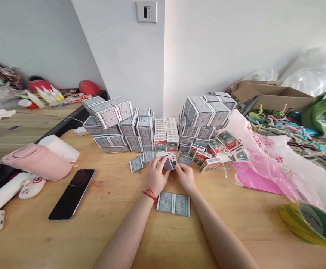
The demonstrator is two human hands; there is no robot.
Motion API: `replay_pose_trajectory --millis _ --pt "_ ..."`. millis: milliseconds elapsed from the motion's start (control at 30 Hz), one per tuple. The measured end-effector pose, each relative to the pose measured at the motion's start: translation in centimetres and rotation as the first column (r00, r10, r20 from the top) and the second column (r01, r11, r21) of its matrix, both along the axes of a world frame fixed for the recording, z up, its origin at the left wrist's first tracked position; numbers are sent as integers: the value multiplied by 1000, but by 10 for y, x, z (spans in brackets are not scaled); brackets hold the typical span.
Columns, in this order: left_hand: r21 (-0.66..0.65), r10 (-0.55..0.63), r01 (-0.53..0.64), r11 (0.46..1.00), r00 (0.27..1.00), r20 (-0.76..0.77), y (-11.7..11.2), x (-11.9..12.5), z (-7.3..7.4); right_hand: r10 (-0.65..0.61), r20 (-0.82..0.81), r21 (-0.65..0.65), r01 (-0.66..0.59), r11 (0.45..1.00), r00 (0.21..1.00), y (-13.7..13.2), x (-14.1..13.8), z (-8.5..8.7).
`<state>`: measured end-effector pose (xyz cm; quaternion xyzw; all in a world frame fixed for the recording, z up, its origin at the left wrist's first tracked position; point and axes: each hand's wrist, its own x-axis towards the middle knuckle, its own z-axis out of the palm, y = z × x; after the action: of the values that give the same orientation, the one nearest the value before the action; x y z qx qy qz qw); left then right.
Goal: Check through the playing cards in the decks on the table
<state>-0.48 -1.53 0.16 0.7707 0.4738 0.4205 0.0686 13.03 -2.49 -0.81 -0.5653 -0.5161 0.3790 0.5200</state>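
Note:
Between both hands, over the middle of the table, are several playing cards (168,163), with patterned backs and a red-pip face showing. My left hand (156,175), with a red string at its wrist, is closed on their left side. My right hand (184,175) pinches their right edge. Just below lie patterned cards (173,204) face down, side by side. More loose cards (136,164) rest to the left of my hands, and another card (184,159) lies to the right. Behind stand two rows of boxed decks (166,134) between tall stacks of cards.
Card stacks rise at left (109,123) and right (205,119). Card boxes (208,157) lie loosely at right beside a pink plastic bag (264,164). A tape roll (310,224) sits at front right. A phone (72,194) and pink tumbler (39,161) lie at left.

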Motion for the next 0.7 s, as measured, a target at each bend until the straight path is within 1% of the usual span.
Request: replay_pose_trajectory --millis 100,200,300,433,533,700 --pt "9 28 -28 1000 1000 5 1 0 0 79 -73 50 -75 996 994 -1 -4 -2" --pt "16 23 -23 1000 1000 0 1 0 -1 101 -94 38 -97 995 990 -1 -6 -5" --pt "16 21 -21 1000 1000 -4 1 0 -3 70 -31 20 -70 997 997 -1 -5 -6" --pt "16 6 -6 1000 1000 -1 1 -1 -3 45 119 34 -49 998 992 -4 -4 -3" --pt "10 -59 59 998 998 -2 2 0 -4 47 143 52 -55 997 989 -5 -4 -1" --pt "-48 -238 238 970 971 4 0 2 -2 -1 221 51 -10 999 975 -4 -3 -1"
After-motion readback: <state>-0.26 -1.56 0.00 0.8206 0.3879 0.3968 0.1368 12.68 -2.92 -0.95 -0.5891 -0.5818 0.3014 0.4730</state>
